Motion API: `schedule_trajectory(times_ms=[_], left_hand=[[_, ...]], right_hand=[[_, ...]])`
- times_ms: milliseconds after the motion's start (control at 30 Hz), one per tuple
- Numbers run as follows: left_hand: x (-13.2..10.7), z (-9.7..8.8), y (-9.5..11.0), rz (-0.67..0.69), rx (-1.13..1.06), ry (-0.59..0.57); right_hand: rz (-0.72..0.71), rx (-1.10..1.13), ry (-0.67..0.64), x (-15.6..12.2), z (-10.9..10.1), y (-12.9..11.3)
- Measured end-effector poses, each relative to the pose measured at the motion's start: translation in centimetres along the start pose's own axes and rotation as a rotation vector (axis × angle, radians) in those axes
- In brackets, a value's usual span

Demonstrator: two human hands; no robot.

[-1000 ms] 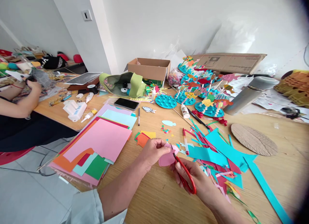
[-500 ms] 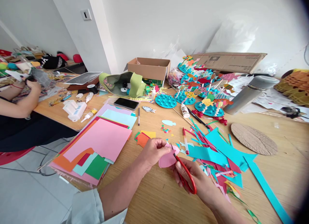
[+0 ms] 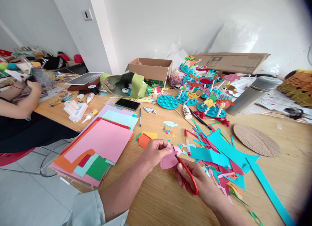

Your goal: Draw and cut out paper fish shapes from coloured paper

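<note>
A: what were the hands on?

B: Left hand (image 3: pixel 156 153) pinched a pink paper piece (image 3: pixel 170 161), fingers closed on it. Right hand (image 3: pixel 195 180) gripped red-handled scissors (image 3: pixel 188 175), blades at the paper's upper edge.

A: how far along was the piece?

B: Lower edge was a clean curve. Upper edge was partly hidden by fingers and blades, so can't tell how much remained uncut.

A: what was around it?

B: Teal and pink paper offcuts (image 3: pixel 219 157) lay just right of the right hand. Stack of coloured card (image 3: pixel 97 143) sat left of the left hand. A loose teal paper fish (image 3: pixel 170 124) lay just ahead of the hands. Further ahead, teal discs (image 3: pixel 203 110) already carried paper fish on sticks.
</note>
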State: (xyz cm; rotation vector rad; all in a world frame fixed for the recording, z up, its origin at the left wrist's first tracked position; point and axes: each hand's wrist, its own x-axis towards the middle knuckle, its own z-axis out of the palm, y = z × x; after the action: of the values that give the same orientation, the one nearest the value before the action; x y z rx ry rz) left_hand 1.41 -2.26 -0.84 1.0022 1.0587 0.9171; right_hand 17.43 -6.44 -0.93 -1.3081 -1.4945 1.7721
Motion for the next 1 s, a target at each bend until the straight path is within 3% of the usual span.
schedule_trajectory(times_ms=[1000], left_hand=[[0.17, -0.01, -0.13, -0.015, 0.014, 0.018]], right_hand=[[-0.002, -0.015, 0.004, -0.05, 0.06, -0.05]])
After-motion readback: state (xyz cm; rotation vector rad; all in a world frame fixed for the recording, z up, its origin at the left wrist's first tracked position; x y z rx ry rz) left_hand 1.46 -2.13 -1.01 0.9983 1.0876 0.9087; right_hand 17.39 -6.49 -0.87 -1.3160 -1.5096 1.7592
